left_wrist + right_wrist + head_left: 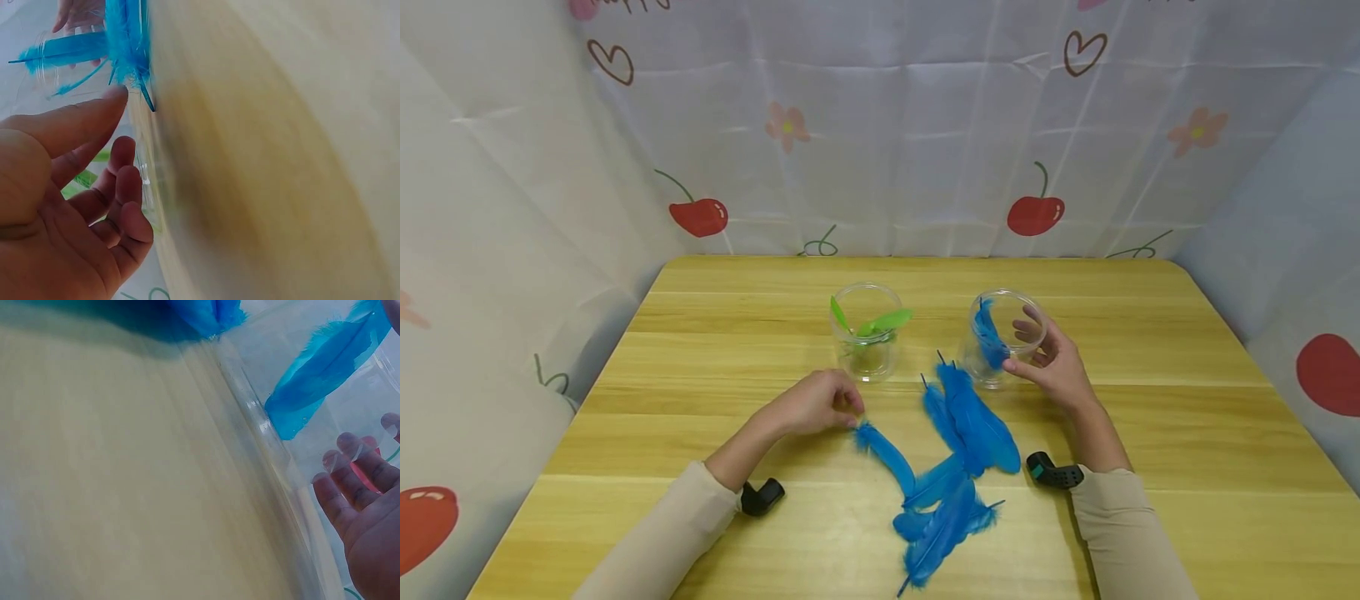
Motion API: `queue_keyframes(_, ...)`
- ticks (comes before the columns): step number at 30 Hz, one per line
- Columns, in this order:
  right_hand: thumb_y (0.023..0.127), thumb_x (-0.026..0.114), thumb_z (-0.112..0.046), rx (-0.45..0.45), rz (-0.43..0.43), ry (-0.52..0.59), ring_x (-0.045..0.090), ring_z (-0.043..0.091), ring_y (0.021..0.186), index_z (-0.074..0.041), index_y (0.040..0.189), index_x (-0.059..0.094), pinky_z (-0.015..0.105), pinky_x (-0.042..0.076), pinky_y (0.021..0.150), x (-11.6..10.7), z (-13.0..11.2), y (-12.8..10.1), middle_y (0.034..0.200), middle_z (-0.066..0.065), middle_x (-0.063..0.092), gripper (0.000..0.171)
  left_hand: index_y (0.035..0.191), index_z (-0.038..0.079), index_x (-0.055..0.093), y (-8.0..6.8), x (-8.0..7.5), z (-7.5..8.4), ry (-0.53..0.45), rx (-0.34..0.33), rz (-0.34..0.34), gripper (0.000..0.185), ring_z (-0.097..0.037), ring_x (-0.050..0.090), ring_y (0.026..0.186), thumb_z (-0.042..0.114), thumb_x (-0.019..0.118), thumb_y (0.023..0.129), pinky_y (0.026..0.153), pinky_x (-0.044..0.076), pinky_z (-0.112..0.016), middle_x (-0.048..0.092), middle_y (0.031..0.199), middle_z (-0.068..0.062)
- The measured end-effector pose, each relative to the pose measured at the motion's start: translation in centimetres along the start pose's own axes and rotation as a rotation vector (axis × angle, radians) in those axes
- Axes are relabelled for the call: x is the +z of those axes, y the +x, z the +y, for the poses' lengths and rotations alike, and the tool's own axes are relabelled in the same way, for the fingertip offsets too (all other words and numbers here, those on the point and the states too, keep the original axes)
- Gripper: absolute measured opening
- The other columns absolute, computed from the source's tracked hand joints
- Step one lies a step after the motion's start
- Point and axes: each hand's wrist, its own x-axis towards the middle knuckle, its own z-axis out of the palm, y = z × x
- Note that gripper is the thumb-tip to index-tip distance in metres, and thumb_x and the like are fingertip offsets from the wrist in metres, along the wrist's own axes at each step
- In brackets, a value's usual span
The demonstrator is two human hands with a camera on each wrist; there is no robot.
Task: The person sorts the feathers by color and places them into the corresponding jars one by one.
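My left hand (820,404) has its thumb and index fingertips at the downy end of a curved blue feather (891,457), pinching it just above the table. In the left wrist view the thumb lies right against the blue down, while the other fingers curl loosely. My right hand (1056,362) grips a clear plastic cup (1009,296), thumb on its near side and fingers round the back, seen through the wall in the right wrist view. A blue feather (325,372) stands inside that cup. Several more blue feathers (977,421) lie in a loose pile between the hands.
Left of the gripped cup stands a second clear cup (867,287), with green feathers (883,322) in it, some poking over the rim. The wooden table (760,312) ends at a printed curtain (917,167) behind, with more fabric at both sides.
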Motion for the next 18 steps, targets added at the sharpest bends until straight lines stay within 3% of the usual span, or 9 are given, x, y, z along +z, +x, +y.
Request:
queue_keyframes(7, 0.086, 0.072, 0.003, -0.003, -0.001, -0.003, 0.040, 0.042, 0.136, -0.009, 0.155, 0.030, 0.063, 0.030, 0.106, -0.02, -0.07, -0.02, 0.145, 0.025, 0.045, 0.082, 0.084, 0.014, 0.072, -0.15, 0.34, -0.06, 0.027, -0.039, -0.037, 0.010, -0.015, 0.052, 0.085, 0.005, 0.078, 0.084, 0.079, 0.046, -0.034, 0.060, 0.091, 0.004)
queue_keyframes(18, 0.086, 0.072, 0.003, -0.011, 0.001, -0.010, 0.040, 0.042, 0.136, -0.009, 0.155, 0.030, 0.063, 0.030, 0.106, 0.00, 0.00, -0.04, 0.145, 0.028, 0.045, 0.082, 0.081, 0.013, 0.073, -0.35, 0.64, -0.01, 0.053, 0.018, -0.053, 0.010, -0.011, 0.053, 0.084, 0.006, 0.078, 0.085, 0.077, 0.048, -0.031, 0.060, 0.089, 0.006)
